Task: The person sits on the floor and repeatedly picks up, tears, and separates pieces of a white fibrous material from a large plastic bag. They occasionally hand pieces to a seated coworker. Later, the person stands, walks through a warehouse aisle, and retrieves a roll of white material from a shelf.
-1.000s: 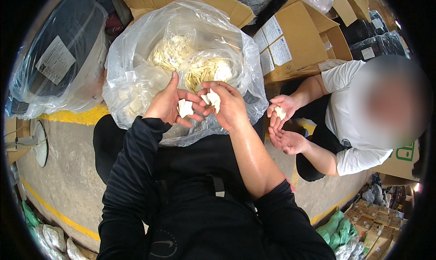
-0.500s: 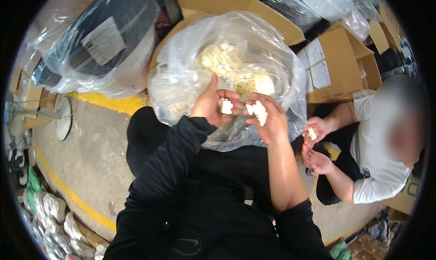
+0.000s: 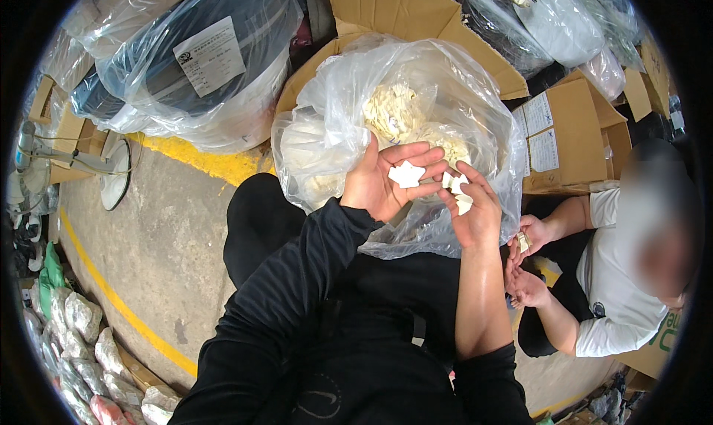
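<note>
My left hand [image 3: 377, 181] is palm up over the clear plastic bag [image 3: 319, 139], its fingers spread, with a flat white star-shaped piece [image 3: 406, 174] lying across them. Close to its fingertips, my right hand [image 3: 479, 218] curls around a few small white pieces [image 3: 462, 200], held by thumb and fingers; part of them is hidden. Inside the bag is a heap of cream-coloured pieces [image 3: 392, 111], with a second heap [image 3: 450, 147] partly behind my hands.
An open cardboard box [image 3: 371, 5] surrounds the bag. Large plastic-wrapped bundles [image 3: 167, 68] stand at the left. At the right, a co-worker's hands [image 3: 526, 258] hold a small pale piece beside another carton [image 3: 568, 131]. Bagged goods [image 3: 82, 336] lie at lower left.
The white piece in my left hand now lies flat on opened fingers, its star outline showing. My right hand has turned its pieces more upright. The whole view has shifted slightly.
</note>
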A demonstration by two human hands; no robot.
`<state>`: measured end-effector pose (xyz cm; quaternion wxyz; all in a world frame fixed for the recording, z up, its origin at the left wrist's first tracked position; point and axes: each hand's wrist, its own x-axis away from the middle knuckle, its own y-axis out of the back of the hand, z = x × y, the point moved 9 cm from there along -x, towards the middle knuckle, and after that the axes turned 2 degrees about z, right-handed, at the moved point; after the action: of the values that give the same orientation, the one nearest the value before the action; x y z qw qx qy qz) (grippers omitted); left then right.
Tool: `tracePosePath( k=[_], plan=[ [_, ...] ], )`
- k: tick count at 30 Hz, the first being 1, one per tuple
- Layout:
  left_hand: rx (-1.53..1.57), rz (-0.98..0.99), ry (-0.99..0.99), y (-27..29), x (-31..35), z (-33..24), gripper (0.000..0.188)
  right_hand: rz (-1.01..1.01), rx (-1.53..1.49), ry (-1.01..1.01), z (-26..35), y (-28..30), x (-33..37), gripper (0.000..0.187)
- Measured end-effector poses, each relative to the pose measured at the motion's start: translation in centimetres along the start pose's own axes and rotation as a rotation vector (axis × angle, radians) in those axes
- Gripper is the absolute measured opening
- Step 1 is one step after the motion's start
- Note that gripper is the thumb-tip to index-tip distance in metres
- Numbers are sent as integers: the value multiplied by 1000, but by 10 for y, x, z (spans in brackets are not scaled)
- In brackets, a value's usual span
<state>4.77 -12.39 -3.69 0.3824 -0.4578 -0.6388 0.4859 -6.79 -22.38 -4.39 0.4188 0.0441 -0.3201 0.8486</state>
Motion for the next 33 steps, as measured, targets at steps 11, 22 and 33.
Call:
tracePosePath(
  k=[11,22,33],
  plan=[
    [-50,-70,-92,6,2,-8,87,70,-63,-8,2,-7,2,41],
    [-74,-106,-72,11,1,-1,89,163,-89,43,11,-11,4,40],
    [-93,-82,-114,10,1,0,87,-59,142,171,12,-1,11,12]
  ],
)
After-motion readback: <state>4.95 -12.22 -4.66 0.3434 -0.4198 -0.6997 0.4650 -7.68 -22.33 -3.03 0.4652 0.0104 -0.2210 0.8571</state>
